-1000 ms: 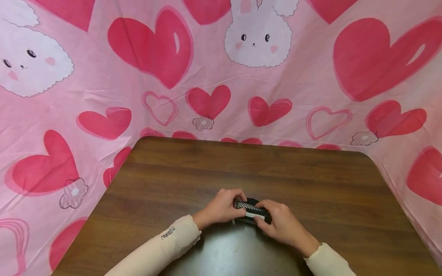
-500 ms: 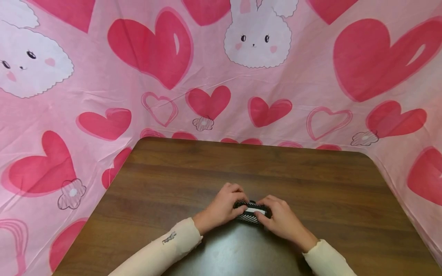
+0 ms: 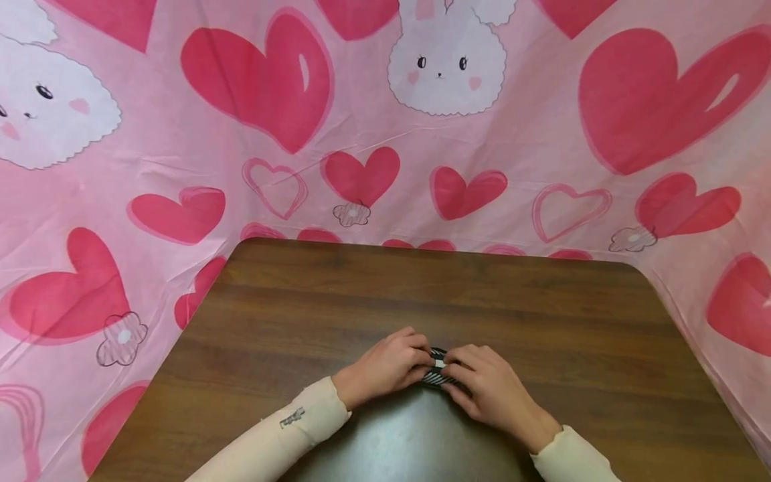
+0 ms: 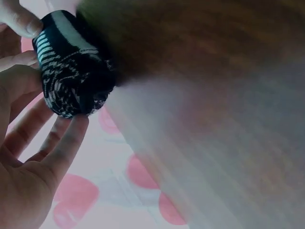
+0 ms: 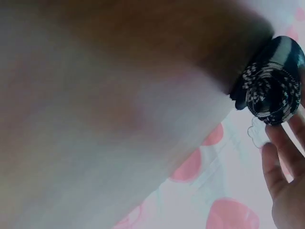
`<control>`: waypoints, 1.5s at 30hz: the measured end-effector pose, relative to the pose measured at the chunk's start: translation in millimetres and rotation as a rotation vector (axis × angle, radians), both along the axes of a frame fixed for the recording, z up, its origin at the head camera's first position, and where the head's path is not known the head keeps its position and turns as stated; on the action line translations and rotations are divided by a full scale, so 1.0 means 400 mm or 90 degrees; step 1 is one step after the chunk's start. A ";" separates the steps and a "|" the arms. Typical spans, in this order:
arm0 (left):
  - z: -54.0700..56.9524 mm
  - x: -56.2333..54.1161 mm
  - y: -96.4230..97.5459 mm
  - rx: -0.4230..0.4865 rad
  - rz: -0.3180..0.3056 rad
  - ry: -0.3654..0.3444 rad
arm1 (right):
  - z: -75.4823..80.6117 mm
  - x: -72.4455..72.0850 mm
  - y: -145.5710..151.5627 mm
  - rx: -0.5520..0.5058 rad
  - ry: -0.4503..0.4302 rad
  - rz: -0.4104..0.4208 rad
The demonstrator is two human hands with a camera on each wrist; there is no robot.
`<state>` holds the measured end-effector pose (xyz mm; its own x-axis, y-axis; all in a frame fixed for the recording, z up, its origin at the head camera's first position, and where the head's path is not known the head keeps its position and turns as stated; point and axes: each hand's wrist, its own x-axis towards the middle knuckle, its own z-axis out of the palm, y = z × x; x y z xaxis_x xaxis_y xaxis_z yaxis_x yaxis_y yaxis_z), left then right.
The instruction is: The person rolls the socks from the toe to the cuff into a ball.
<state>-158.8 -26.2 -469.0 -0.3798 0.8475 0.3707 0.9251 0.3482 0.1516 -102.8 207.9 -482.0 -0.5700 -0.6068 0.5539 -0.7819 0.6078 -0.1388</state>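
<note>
We see a rolled bundle of black knit-like fabric with white diagonal stripes (image 3: 436,379) at about five o'clock from the middle of the head view, over the near part of a brown wood-grain table (image 3: 482,294); whether it touches the surface we cannot tell. The left hand (image 3: 388,365) pinches its nine o'clock end between thumb and curled fingers, and the right hand (image 3: 490,383) pinches its three o'clock end likewise. Between them we see a short white strip (image 3: 439,364), too small for us to read any lettering. A dark print (image 3: 292,418) marks the cream left sleeve (image 3: 265,445), also unreadable. Toward twelve o'clock, we see a pink cloth backdrop (image 3: 415,137) printed with red hearts and white rabbit faces.
</note>
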 end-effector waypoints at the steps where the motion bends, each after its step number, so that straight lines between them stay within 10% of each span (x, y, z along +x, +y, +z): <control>1: -0.001 -0.001 -0.001 0.002 -0.002 0.002 | 0.001 -0.001 0.000 0.008 0.004 0.011; 13: -0.003 0.000 -0.006 -0.019 -0.006 0.004 | 0.006 -0.010 0.003 0.038 -0.036 0.002; 27: -0.018 -0.003 0.031 -0.062 0.086 -0.007 | 0.010 -0.010 -0.004 0.117 -0.063 -0.069; 35: -0.023 -0.010 0.024 0.073 0.089 -0.225 | 0.007 -0.009 0.002 -0.001 -0.132 -0.087; 45: 0.027 0.011 -0.007 0.229 0.071 -0.598 | 0.072 -0.013 0.024 -0.271 -0.361 0.001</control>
<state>-154.4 -28.8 -458.1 -0.7198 0.6858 0.1075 0.3422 0.2158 0.9145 -108.0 217.6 -453.1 -0.8400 -0.4047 0.3614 -0.5197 0.4086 -0.7503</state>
